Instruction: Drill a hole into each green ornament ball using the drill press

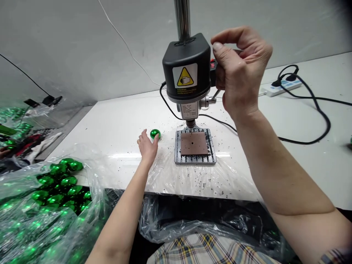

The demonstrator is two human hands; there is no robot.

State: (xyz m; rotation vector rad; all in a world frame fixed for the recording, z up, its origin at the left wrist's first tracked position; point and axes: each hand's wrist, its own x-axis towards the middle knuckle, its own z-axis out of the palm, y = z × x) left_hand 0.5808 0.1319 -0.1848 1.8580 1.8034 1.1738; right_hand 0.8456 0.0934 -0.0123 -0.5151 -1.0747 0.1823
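Note:
My left hand (147, 146) is over the white table with its fingers spread, close to a shiny green ball (155, 134). The thumb is by the ball's lower edge; whether it touches, I cannot tell. Raised beside the black head of a bench drill press (187, 69), my right hand (242, 66) has its fingers curled, thumb and forefinger bent toward each other. A metal lever (213, 98) runs up from the drill press to behind this hand, so its end is hidden. Under the drill bit, a brown board (194, 143) with a small dark hole lies on the slotted metal base (210, 159).
At the left, a clear plastic bag (93, 172) holds many green balls (59, 183). Dark shavings are scattered around the base. A power strip (283, 88) and a looping black cable (327, 121) lie at the right. Plastic sheeting (176, 225) hangs below the table's front edge.

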